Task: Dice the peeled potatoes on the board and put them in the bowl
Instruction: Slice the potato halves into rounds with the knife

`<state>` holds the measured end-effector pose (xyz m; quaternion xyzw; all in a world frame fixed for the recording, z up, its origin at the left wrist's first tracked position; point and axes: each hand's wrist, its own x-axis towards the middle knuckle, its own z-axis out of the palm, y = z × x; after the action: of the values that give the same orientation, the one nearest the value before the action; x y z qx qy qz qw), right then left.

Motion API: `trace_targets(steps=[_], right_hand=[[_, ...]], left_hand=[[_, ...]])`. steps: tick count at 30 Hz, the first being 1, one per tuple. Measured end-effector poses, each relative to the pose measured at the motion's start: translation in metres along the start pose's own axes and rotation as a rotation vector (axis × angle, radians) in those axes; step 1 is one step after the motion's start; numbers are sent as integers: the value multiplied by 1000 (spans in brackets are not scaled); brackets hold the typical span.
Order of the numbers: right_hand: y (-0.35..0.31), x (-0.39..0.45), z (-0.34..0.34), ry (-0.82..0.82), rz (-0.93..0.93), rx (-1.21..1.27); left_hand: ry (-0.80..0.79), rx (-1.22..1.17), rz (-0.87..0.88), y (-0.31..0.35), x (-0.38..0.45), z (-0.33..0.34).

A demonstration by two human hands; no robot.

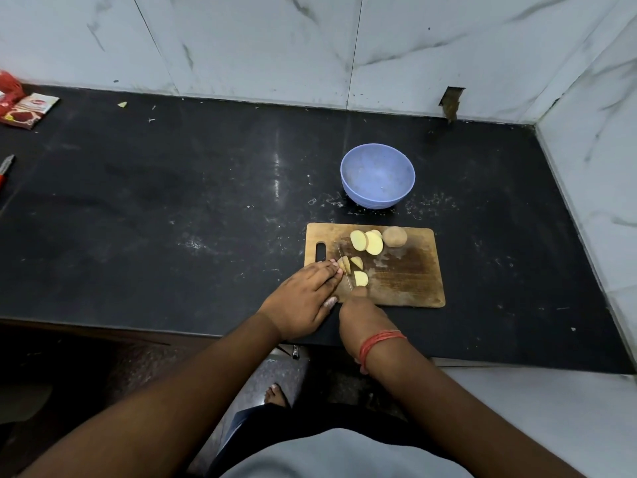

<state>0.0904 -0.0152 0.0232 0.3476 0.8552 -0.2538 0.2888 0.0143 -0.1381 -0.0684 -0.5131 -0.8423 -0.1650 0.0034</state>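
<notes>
A wooden cutting board [406,284] lies on the black counter. At its far side rest pale yellow potato slices [367,241] and a rounder potato piece [395,237]. Near its left front, my left hand [303,298] presses fingertips on a small potato piece [344,264]. Two cut pieces [358,270] lie just right of the blade. My right hand [360,319] grips a knife [345,270], its thin blade running between my fingers and the cut pieces. The handle is hidden in my fist. An empty blue bowl [377,177] stands behind the board.
Red packets [26,106] lie at the counter's far left, and a red-handled tool [6,169] pokes in at the left edge. Marble walls close the back and right side. The counter's front edge runs just under my wrists.
</notes>
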Motion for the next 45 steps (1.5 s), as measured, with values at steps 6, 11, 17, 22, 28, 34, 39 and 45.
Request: trace_targets(steps=[6,11,17,22,28,34,39,45], right_hand=[[-14,8,-6,-56,132,168],[-15,4,-15,-54,112,193],[-24,9,-17,-104,256,320],[-7,1,-14,-99,135,159],[27,-8,-5,-131,167,-36],[51,-13,-14,-97,-71,-58],[55,-6,-31,-29,-132,-14],[53,-9,-47,-103,-112,196]], left_hand=[[8,-13,1,-1,-1,0],[17,-23,-3,0,0,-2],[36,-21,-10,0,-1,-1],[49,10,-9,2,0,-2],[32,32,-14,2,0,-3],[26,-22,-37,4,0,-6],[47,-66,-84,10,5,-7],[-9,36,-108,18,16,-7]])
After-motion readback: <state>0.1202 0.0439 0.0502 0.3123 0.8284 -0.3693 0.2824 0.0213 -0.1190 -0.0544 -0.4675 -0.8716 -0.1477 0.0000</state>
